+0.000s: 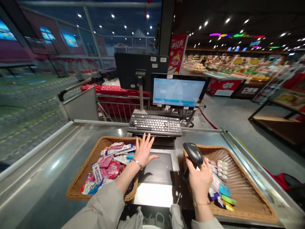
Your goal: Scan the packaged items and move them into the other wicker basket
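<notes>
Stainless checkout counter (45, 162), keyboard (154, 124) at far edge; left hand (144, 152) open above left wicker basket (75, 179); right hand (199, 178) clenched round black barcode scanner (193, 153) over right wicker basket (250, 187); supermarket displays (238, 65) far right.

Red hanging banner (177, 54), upper middle of the frame: large white Chinese characters, apparently 冰红茶 (iced black tea). Printing on small packets (107, 165) in the wicker basket (78, 178), lower left, and white labels (157, 59) on the monitor's back: too small or blurred to read.

Over 2 wicker baskets (78, 187), the left hand (143, 152) lies open, the right hand (200, 179) grips a barcode scanner (193, 153).
</notes>
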Available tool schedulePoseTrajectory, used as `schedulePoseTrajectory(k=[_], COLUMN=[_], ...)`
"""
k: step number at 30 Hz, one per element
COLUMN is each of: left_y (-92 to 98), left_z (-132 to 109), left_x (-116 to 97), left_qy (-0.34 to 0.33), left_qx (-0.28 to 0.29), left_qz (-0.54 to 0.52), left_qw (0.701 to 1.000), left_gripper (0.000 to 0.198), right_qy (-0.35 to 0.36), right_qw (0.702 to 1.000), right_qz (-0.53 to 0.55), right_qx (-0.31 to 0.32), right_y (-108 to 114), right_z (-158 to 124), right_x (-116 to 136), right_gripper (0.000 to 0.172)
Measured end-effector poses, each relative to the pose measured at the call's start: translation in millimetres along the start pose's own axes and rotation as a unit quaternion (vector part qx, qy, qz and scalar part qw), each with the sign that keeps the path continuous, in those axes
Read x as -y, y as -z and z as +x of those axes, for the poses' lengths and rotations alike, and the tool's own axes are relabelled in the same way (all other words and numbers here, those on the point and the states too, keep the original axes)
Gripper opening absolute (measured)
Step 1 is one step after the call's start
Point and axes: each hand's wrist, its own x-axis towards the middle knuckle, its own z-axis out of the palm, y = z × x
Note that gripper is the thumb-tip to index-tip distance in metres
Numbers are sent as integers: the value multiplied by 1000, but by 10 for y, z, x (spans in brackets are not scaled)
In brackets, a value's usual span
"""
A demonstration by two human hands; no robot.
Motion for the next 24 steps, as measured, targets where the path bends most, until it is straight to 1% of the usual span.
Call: schedulePoseTrajectory(k=[4,8,11,13,15,18,21,24], left_y=[94,176,184,156,112,39,-24,-85], left_z=[-240,-487,-674,-784,-869,-931,-900,-801], left_x=[334,687,932,1053,1131,1180,1187,1185], left_qy=[63,134,174,191,201,198,174,146], left_qx=[0,13,22,28,38,52,59,75], left_qz=[15,35,55,69,77,74,63,62], left_qw=[998,990,983,979,976,976,981,984], left_gripper=[90,84,81,79,78,70,61,53], right_qy=[-6,20,30,33,30,28,40,44], right_qw=[999,995,992,991,990,989,988,987], right_qz=[15,27,33,33,33,31,32,34], right_qx=[52,95,116,125,134,144,148,149], right_y=[-189,-353,-447,-497,-541,-598,-645,-671], right_z=[-88,-180,-245,-287,-328,-389,-441,-471], right_x=[150,274,365,419,460,491,494,487], right_gripper=[47,45,44,42,40,39,40,41])
